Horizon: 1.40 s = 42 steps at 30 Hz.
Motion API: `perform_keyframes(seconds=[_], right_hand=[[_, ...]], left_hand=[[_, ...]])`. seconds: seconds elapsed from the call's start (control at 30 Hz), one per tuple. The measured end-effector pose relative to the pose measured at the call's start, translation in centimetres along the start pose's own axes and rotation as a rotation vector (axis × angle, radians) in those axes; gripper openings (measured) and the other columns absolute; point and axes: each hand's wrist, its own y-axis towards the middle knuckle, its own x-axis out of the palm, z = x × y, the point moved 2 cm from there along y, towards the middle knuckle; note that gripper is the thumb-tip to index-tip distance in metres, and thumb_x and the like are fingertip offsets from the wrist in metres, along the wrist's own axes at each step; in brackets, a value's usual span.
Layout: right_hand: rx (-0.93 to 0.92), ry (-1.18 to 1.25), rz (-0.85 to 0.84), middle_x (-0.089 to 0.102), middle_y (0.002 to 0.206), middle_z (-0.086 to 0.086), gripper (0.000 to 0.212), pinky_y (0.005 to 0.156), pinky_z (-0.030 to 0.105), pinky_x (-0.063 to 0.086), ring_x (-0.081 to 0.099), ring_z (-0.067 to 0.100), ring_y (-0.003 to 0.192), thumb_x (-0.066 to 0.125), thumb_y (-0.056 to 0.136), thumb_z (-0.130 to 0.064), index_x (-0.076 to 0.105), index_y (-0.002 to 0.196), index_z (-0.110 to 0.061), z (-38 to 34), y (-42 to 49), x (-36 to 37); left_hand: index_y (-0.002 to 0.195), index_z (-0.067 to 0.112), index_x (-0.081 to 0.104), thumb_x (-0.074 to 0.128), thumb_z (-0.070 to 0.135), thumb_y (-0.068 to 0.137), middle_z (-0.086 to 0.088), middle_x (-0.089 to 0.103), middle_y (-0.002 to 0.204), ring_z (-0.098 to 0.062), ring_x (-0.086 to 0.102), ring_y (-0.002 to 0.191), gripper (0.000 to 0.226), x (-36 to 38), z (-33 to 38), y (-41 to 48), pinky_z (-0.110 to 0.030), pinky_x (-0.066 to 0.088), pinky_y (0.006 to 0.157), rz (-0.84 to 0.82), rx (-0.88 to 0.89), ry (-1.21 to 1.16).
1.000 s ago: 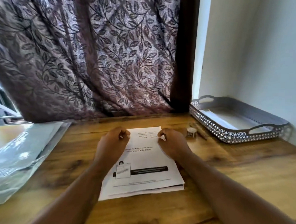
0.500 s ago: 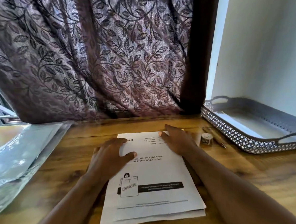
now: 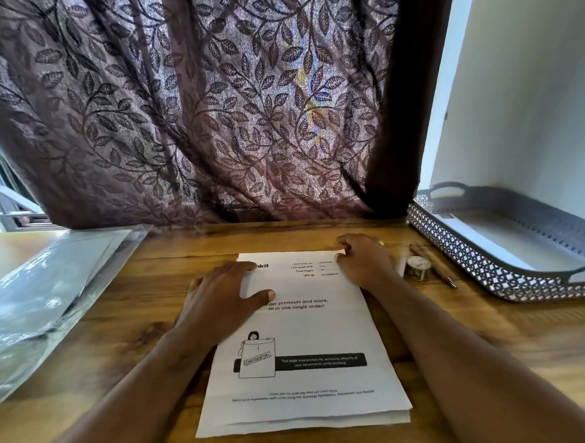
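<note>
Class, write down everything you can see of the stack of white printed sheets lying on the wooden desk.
The stack of white printed paper sheets lies flat on the brown wood-grain desk, slightly skewed. At its near end lower sheets stick out past the top one. The top page shows black text, a drawing of a person behind an envelope stamped CONFIDENTIAL, and a black banner. The left hand rests flat on its upper left corner; the right hand pinches the upper right corner.
</note>
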Motion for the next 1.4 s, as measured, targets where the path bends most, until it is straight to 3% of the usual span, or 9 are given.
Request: perform_keyframes(seconds=[0.1, 0.27, 0.33, 0.47, 0.57, 0.67, 0.83, 1.03, 1.4], right_hand=[[-0.005, 0.039, 0.021, 0.068, 0.127, 0.003, 0.041, 0.093, 0.03, 0.05, 0.063, 0.023, 0.114, 0.071, 0.089, -0.019, 0.065, 0.13, -0.02, 0.1, -0.1, -0.2], [0.027, 0.205, 0.124, 0.072, 0.108, -0.001, 0.03, 0.058, 0.004, 0.032, 0.062, 0.009, 0.094, 0.074, 0.088, -0.011, 0.072, 0.117, -0.018, 0.4, -0.5, -0.9], [0.028, 0.248, 0.165, 0.072, 0.103, -0.005, 0.022, 0.056, 0.001, 0.03, 0.058, 0.004, 0.087, 0.075, 0.088, -0.011, 0.076, 0.109, -0.017, 0.4, -0.5, -1.0], [-0.035, 0.35, 0.266, 0.07, 0.088, -0.007, 0.007, 0.065, 0.017, 0.039, 0.064, 0.01, 0.085, 0.071, 0.09, -0.011, 0.074, 0.091, -0.017, 0.4, -0.6, -1.3], [-0.057, 0.559, 0.306, 0.064, 0.086, -0.008, 0.009, 0.066, 0.016, 0.043, 0.059, 0.01, 0.08, 0.062, 0.096, -0.013, 0.061, 0.091, -0.021, 0.3, -0.8, -1.3], [-0.053, 0.802, 0.267, 0.067, 0.092, 0.003, 0.005, 0.068, 0.032, 0.054, 0.065, 0.015, 0.082, 0.056, 0.101, -0.019, 0.058, 0.097, -0.018, -0.4, -1.2, -1.4], [-0.043, 0.975, 0.236, 0.067, 0.09, 0.0, 0.008, 0.065, 0.026, 0.056, 0.066, 0.003, 0.074, 0.054, 0.103, -0.016, 0.056, 0.106, -0.008, -1.4, -2.9, -2.3], [0.062, 1.024, -0.051, 0.077, 0.108, 0.006, 0.018, 0.086, 0.046, 0.061, 0.075, 0.026, 0.099, 0.064, 0.096, -0.007, 0.068, 0.114, -0.008, -0.8, -5.8, -2.7], [0.17, 1.237, -0.089, 0.077, 0.108, 0.014, 0.023, 0.086, 0.055, 0.059, 0.073, 0.037, 0.098, 0.051, 0.099, -0.004, 0.069, 0.114, -0.007, -0.4, -5.9, -3.0]], left_hand=[[0.146, 0.033, 0.04, 0.054, 0.073, 0.084, 0.007, 0.043, 0.153, -0.017, 0.04, 0.14, 0.076, -0.3, 0.4, -0.2, -0.046, 0.028, 0.116, 0.006, -0.02, -0.006], [0.146, 0.033, 0.038, 0.052, 0.075, 0.084, 0.007, 0.042, 0.154, -0.018, 0.038, 0.142, 0.077, -0.3, 0.5, -0.3, -0.046, 0.027, 0.117, -0.011, -0.026, 0.002], [0.146, 0.032, 0.038, 0.052, 0.075, 0.083, 0.006, 0.042, 0.154, -0.019, 0.039, 0.141, 0.077, -0.3, 0.5, -0.3, -0.047, 0.027, 0.116, -0.011, -0.032, 0.008], [0.147, 0.031, 0.036, 0.059, 0.071, 0.082, 0.007, 0.047, 0.151, -0.021, 0.046, 0.136, 0.08, -0.3, 0.3, -0.1, -0.05, 0.038, 0.111, 0.002, -0.042, -0.059], [0.142, 0.028, 0.042, 0.067, 0.054, 0.087, 0.012, 0.063, 0.129, -0.017, 0.062, 0.116, 0.066, -1.3, 0.3, 0.2, -0.046, 0.051, 0.095, 0.124, -0.128, -0.372], [0.132, 0.027, 0.054, 0.069, 0.041, 0.09, 0.016, 0.067, 0.109, -0.016, 0.066, 0.103, 0.047, -2.2, -0.3, 0.5, -0.041, 0.052, 0.089, 0.252, -0.265, -0.582], [0.1, 0.02, 0.072, 0.073, 0.022, 0.089, 0.005, 0.078, 0.091, -0.016, 0.075, 0.081, 0.01, -2.2, -0.8, 0.6, -0.05, 0.06, 0.082, 0.289, -0.211, -0.797], [0.095, 0.014, 0.073, 0.07, 0.015, 0.092, 0.002, 0.078, 0.086, -0.021, 0.076, 0.078, 0.004, -2.7, -0.8, 0.1, -0.028, 0.059, 0.063, 0.345, -0.252, -1.001], [0.104, 0.005, 0.07, 0.065, 0.006, 0.093, -0.011, 0.077, 0.097, -0.031, 0.075, 0.089, 0.012, -2.4, -0.2, 0.0, -0.046, 0.06, 0.08, 0.238, -0.198, -1.18]])
